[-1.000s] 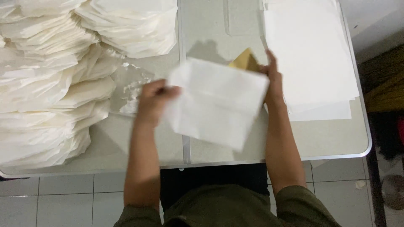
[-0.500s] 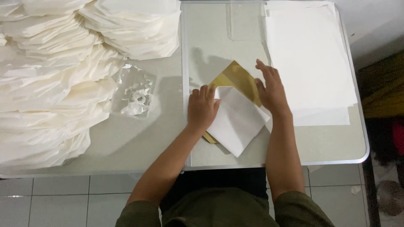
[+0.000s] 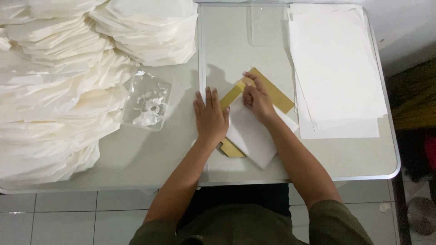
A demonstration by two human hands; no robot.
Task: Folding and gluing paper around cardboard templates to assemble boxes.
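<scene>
Left hand (image 3: 211, 117): lying flat, fingers spread and grasping nothing, pressing the near edge of the white sheet (image 3: 254, 136) onto the table; judged to be pinning it against slipping.
Right hand (image 3: 258, 97): fingers curled, pinching and pressing a turned-up corner of the sheet against the gold template (image 3: 271, 93); the pinch appears to be setting a crease along the board's edge.
White sheet: lying diagonally at the table's middle, covering most of the template, one corner pointing toward the person.
Gold template: a flat mustard-yellow board, showing above the right hand and again as a small corner below the left wrist; seemingly serving as a folding guide.
Clear panel (image 3: 236, 41): a transparent rectangular sheet lying under the work, its edges running along the table.
Flat paper stack (image 3: 336, 68): unfolded white sheets resting just right of the work, within reach.
Folded heaps (image 3: 59, 86): cream-white pieces filling the table's left half.
Clear plastic wrapper (image 3: 147, 102): crumpled, lying between heaps and left hand.
Labels: none visible.
</scene>
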